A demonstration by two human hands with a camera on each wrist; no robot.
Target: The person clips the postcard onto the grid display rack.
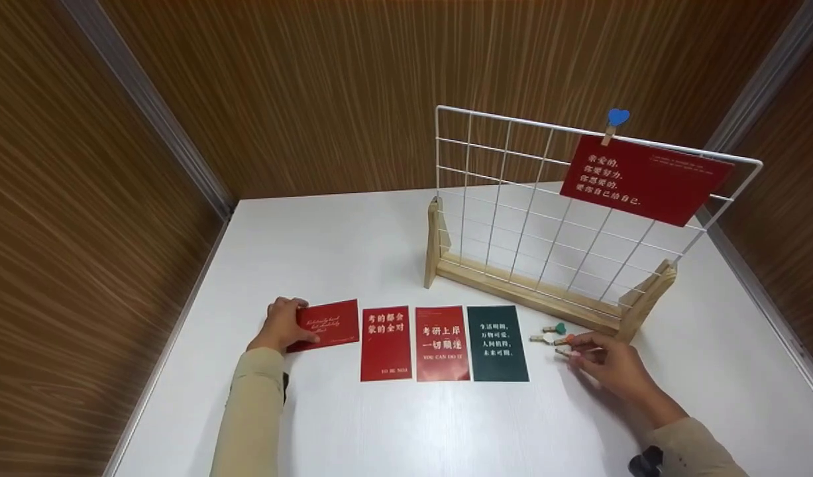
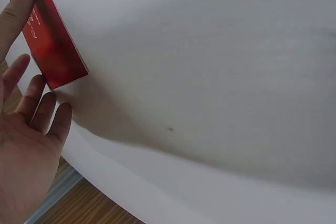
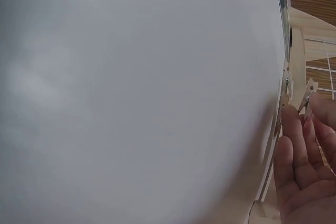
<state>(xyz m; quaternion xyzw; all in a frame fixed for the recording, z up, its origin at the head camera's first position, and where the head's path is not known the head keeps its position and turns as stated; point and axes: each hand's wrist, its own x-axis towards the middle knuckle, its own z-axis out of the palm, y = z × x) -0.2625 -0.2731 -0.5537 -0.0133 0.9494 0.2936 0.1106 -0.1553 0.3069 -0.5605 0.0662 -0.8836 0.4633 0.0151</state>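
Pinching right hand (image 1: 611,368): fingertips closed on a wooden clip (image 3: 311,90), in front of the rack (image 1: 515,285) near its right foot; one end projects, probably to keep it usable.
Left hand (image 1: 283,324): gripping the edge of the outermost red card (image 1: 333,324), forward and left of the rack; the edge hold presumably keeps the lettering uncovered.
Card row: two red cards (image 1: 386,358) and a green card (image 1: 499,364), flat on the surface before the rack; side-by-side spacing likely eases separate pickup.
Loose clips (image 1: 542,338): grouped before the rack's right half, within easy reach.
Hung card (image 1: 645,182): on the rack's upper right; a blue-heart clip (image 1: 607,136) secures it to the top wire.
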